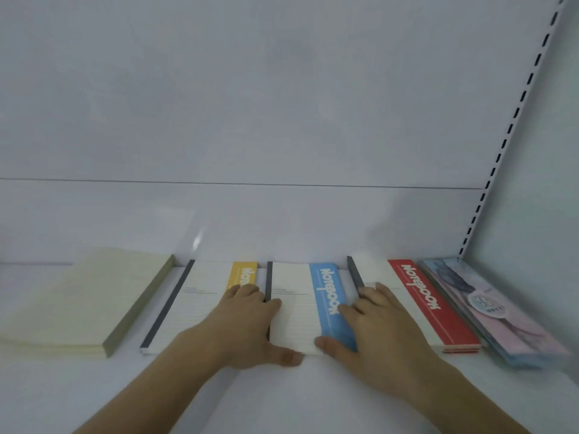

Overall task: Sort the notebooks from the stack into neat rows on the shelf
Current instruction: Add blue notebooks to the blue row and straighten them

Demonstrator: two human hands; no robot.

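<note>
Five piles of notebooks lie side by side on the white shelf. From the left: a cream notebook, a white one with a yellow band, a white one with a blue band, a white one with a red band, and a pale blue and pink one at the far right. My left hand lies flat against the blue-band pile's left edge, thumb at its front edge. My right hand lies flat along its right side, thumb at the front, fingers over the red-band notebook.
The shelf's white back wall rises behind the row. A slotted upright rail runs up the right corner, next to a pale side panel. Bare shelf surface lies in front of the notebooks.
</note>
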